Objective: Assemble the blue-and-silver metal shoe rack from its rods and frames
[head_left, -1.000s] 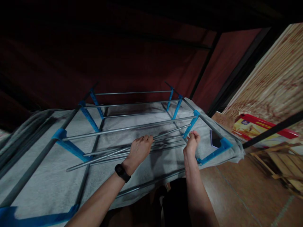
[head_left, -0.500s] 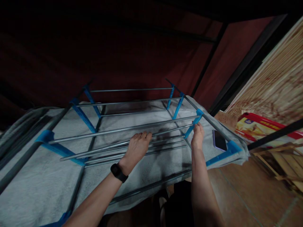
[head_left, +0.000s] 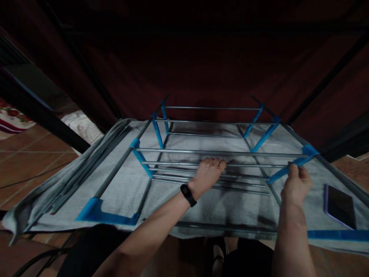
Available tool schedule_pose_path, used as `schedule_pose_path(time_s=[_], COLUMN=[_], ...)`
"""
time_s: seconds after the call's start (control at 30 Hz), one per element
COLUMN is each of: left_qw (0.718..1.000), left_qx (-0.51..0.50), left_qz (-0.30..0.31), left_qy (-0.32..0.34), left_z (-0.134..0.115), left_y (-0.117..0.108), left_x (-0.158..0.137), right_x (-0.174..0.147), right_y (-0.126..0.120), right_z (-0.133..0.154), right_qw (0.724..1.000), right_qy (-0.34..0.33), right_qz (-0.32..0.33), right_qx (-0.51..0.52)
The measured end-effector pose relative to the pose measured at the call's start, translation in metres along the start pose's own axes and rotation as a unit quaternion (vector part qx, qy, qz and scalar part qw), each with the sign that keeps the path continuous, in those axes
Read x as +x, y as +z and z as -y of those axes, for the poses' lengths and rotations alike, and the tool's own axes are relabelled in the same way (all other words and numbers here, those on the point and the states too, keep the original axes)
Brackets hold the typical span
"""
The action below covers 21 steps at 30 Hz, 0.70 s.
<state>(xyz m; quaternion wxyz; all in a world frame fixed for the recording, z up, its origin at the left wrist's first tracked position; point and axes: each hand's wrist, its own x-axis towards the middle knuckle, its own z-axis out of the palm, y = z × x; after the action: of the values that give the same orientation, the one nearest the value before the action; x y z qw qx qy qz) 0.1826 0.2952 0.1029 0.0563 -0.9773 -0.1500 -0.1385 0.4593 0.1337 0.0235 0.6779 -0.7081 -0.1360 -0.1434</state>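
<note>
My left hand (head_left: pixel 210 172), with a black band on its wrist, is closed around a thin metal tube (head_left: pixel 173 164). Fingers curl over the tube near its middle. At the tube's right end, my right hand (head_left: pixel 296 182) pinches it against a blue plastic connector (head_left: pixel 278 172). The exact contact there is partly hidden by the fingers. The tube's left end lies beside another blue connector (head_left: pixel 142 161). Just behind, a fixed crossbar (head_left: pixel 219 153) spans the two connectors. Several loose tubes (head_left: pixel 245 184) lie below on the grey cloth (head_left: pixel 207 204).
Side rails (head_left: pixel 115 173) with blue corner pieces (head_left: pixel 98 213) frame the assembly. A phone (head_left: pixel 340 206) lies on the cloth at right. Bundled tubes (head_left: pixel 83 169) rest at left. Dark poles (head_left: pixel 328 77) and a dark red curtain (head_left: pixel 201 69) stand behind.
The view has swung left. The held tube, slanted earlier with its left end sticking out past the left connector, now runs nearly parallel to the crossbar. Both hands keep their hold.
</note>
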Motion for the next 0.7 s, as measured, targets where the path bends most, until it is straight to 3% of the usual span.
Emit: schedule_pose_path(time_s=[0.5, 0.7], left_qw=[1.000, 1.000], left_qx=[-0.009, -0.009], left_qz=[0.008, -0.005], left_qy=[-0.001, -0.015], left_z=[0.000, 0.000], left_y=[-0.002, 0.002], left_x=[0.002, 0.003], right_x=[0.001, -0.004], right_y=[0.003, 0.004], right_z=[-0.001, 0.011], right_qw=[0.999, 1.000], right_qy=[-0.006, 0.007], right_qz=[-0.040, -0.008], right_qx=[-0.004, -0.005])
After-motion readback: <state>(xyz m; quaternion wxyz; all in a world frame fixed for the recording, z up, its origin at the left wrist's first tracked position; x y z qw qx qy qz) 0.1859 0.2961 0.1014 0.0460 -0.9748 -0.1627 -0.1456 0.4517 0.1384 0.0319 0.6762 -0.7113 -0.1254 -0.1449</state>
